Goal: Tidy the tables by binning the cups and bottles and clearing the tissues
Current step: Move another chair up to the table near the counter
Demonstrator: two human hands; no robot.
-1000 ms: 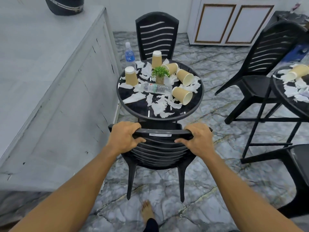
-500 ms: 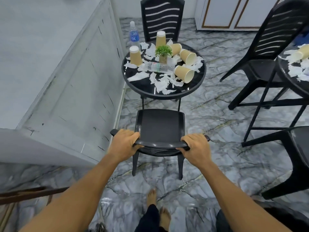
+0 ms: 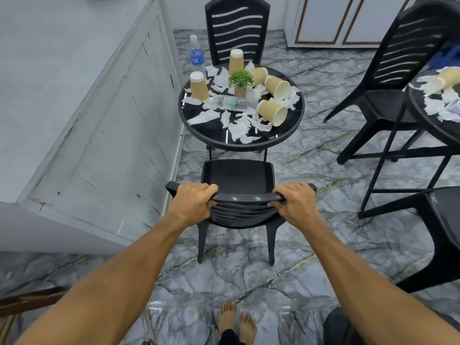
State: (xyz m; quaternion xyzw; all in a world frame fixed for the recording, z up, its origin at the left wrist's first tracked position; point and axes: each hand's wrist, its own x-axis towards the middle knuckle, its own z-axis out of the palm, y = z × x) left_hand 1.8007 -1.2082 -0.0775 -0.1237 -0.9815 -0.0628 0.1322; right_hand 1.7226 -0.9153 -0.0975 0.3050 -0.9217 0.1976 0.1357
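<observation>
Left hand (image 3: 191,201) and right hand (image 3: 295,201) both grip the top rail of the black plastic chair (image 3: 237,175), fingers curled over it. Beyond it, the round black glass-top table (image 3: 286,135) carries all the litter: brown paper cups (image 3: 272,112), a clear plastic bottle (image 3: 236,102) on its side, torn white tissues (image 3: 239,128). Looks like nothing binned yet. Vs a second ago: chair pulled back, seat now out from under the table.
</observation>
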